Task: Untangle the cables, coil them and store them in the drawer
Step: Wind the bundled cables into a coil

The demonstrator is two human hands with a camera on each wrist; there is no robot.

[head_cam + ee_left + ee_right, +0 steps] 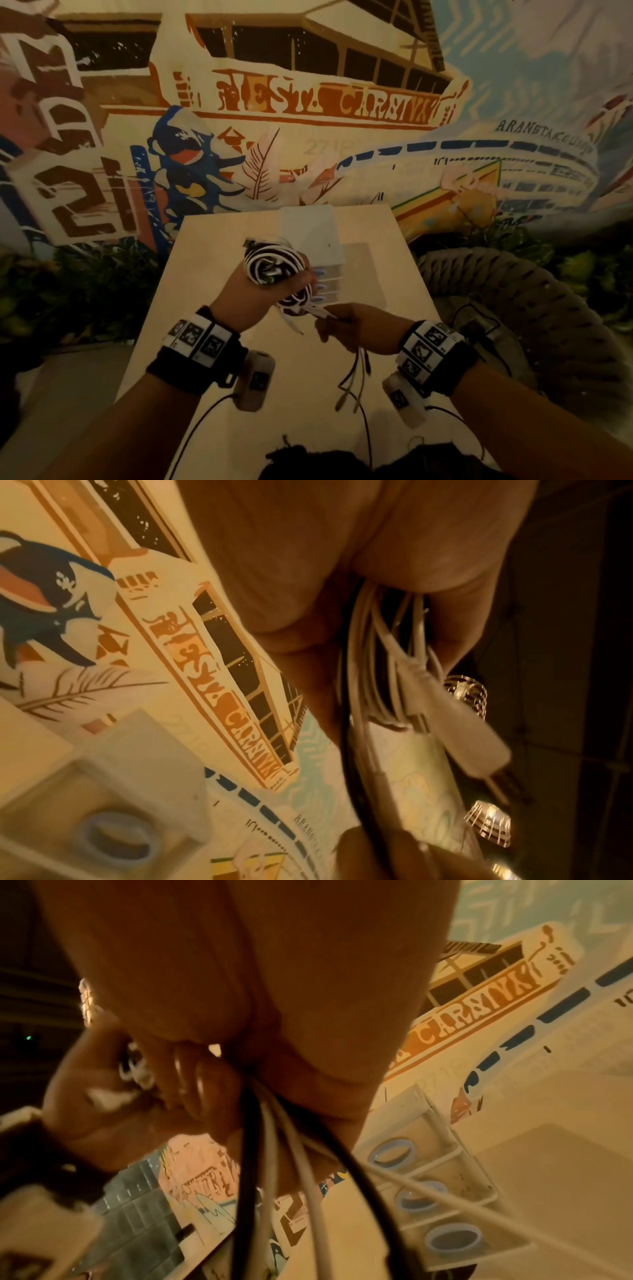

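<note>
Cables [274, 270] bunched in clenched left hand [251, 301], loose ends pinched by right hand [356, 330]

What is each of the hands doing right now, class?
Left hand: grips the cable bundle.
Right hand: pinches the loose cable ends.

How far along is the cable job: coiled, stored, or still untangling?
Done: little; nothing looks stored, and the drawer unit on the table shows its drawers shut.
In hand: the left hand holds the black-and-white cable bundle, still a jumbled wad; the right hand pinches several loose strands, ends dangling.
Left: separate, coil, open a drawer, store.
</note>
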